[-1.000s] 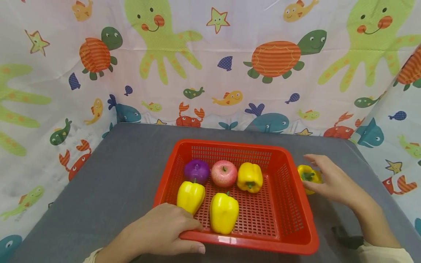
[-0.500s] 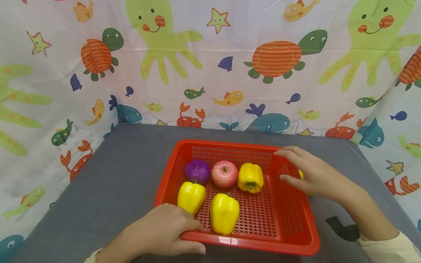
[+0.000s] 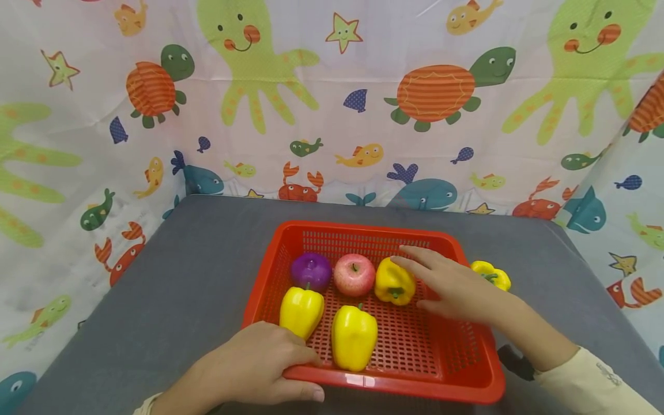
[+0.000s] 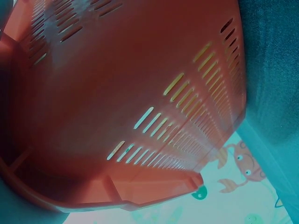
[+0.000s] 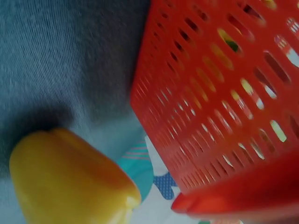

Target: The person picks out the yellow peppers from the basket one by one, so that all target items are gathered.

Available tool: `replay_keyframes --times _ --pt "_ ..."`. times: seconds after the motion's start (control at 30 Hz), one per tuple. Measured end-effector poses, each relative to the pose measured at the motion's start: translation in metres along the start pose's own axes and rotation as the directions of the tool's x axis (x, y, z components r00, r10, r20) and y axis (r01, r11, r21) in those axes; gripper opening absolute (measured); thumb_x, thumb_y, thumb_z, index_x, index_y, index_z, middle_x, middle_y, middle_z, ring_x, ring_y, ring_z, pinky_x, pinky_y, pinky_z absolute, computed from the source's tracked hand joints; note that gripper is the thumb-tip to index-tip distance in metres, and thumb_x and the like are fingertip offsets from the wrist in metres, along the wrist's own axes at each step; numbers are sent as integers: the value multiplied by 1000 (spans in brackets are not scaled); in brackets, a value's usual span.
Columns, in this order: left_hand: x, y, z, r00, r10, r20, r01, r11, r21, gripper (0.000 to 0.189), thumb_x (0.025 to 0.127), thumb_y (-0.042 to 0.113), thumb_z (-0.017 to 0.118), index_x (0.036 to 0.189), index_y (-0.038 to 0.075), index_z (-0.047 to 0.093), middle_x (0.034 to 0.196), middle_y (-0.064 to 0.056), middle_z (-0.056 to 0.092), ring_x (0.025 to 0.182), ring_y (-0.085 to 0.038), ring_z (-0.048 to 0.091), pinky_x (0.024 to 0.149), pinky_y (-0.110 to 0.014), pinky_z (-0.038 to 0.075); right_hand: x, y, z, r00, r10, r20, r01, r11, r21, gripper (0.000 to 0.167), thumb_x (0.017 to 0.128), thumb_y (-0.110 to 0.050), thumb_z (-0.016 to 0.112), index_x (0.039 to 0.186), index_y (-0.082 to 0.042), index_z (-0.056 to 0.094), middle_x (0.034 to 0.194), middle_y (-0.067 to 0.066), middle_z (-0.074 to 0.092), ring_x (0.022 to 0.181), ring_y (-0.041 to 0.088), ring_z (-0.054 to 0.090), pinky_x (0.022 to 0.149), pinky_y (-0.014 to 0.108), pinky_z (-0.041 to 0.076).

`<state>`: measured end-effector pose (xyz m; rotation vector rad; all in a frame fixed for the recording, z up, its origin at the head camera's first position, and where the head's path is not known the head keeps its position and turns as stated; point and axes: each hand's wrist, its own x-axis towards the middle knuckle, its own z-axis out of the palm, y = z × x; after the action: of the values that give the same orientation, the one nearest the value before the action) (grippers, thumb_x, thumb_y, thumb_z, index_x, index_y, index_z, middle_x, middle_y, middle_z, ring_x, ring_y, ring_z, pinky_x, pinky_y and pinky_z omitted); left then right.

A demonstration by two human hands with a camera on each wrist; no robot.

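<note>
My left hand (image 3: 259, 363) grips the near rim of a red plastic basket (image 3: 415, 385), fingers over the rim and thumb outside. Close in the left wrist view stands the slotted outer wall of the basket (image 4: 117, 93). Above the basket's right part, my right hand (image 3: 456, 288) reaches with its fingers extended, holding nothing. Its fingertips are by a yellow bell pepper (image 3: 391, 282) lying in the basket; whether they touch it I cannot tell. Also inside are a pink apple (image 3: 354, 275), a purple round vegetable (image 3: 311, 271), and two yellow peppers (image 3: 301, 311), standing nearer my left hand.
Outside the basket's right wall another yellow bell pepper (image 3: 493, 274) lies on the grey tabletop (image 3: 207, 259), partly behind my right forearm. It shows large as a yellow pepper (image 5: 70, 177) in the right wrist view. A sea-animal curtain (image 3: 321, 86) encloses the back and sides.
My right hand has left the pepper outside the basket and moved left, across the rim, to over the pepper inside. My left hand and the basket have stayed put.
</note>
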<state>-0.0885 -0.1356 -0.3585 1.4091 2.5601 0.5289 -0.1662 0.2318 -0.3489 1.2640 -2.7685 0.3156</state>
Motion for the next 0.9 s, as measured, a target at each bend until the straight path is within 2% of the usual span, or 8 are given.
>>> replay_keyframes --times 0.23,0.43,0.5,0.57,0.63,0.7,0.9 --pt "0 0 0 1000 -2 6 2 1000 -1 48 94 68 50 112 31 75 93 26 65 75 12 54 70 -19 47 4 0 12 998 -63 7 64 996 -56 88 76 -12 87 152 -12 42 153 14 42 137 38 42 98 55 46" --pt "0 0 0 1000 -2 -2 2 1000 13 49 94 69 49 111 31 74 92 27 64 75 12 54 70 -19 48 8 -3 17 997 -46 67 51 996 -75 88 78 -6 83 154 -18 42 154 11 42 135 38 45 100 55 44" --pt "-1 0 0 1000 -4 -3 4 1000 14 49 94 69 48 110 31 74 91 27 64 75 12 53 69 -19 47 9 -5 19 998 -43 54 49 993 -106 86 77 -5 83 152 -20 45 147 14 48 129 36 50 99 53 45" --pt "-1 0 0 1000 -5 -2 5 1000 12 50 94 69 48 109 31 74 90 26 64 73 12 53 69 -18 47 10 -6 20 999 -39 27 42 991 -129 82 75 -5 85 148 -19 51 133 14 53 118 32 54 96 49 48" --pt "-1 0 0 1000 -3 0 3 1000 9 50 94 69 48 109 31 74 90 26 64 73 12 52 69 -18 46 10 -7 21 1000 -24 11 25 989 -145 77 73 -8 88 142 -18 56 120 11 53 107 28 54 91 45 50" --pt "0 0 -1 1000 0 1 0 1000 4 49 94 69 49 110 30 74 90 26 64 73 11 52 69 -18 46 10 -7 22 1000 -6 9 7 990 -139 74 71 -12 91 138 -17 58 115 8 51 102 25 52 85 42 52" --pt "0 1 -1 1000 -3 0 3 1000 6 49 94 69 49 109 30 75 88 26 63 71 12 51 67 -17 45 13 -9 21 998 22 65 -14 992 -127 78 68 -23 94 135 -13 56 126 6 57 108 26 51 86 45 52"
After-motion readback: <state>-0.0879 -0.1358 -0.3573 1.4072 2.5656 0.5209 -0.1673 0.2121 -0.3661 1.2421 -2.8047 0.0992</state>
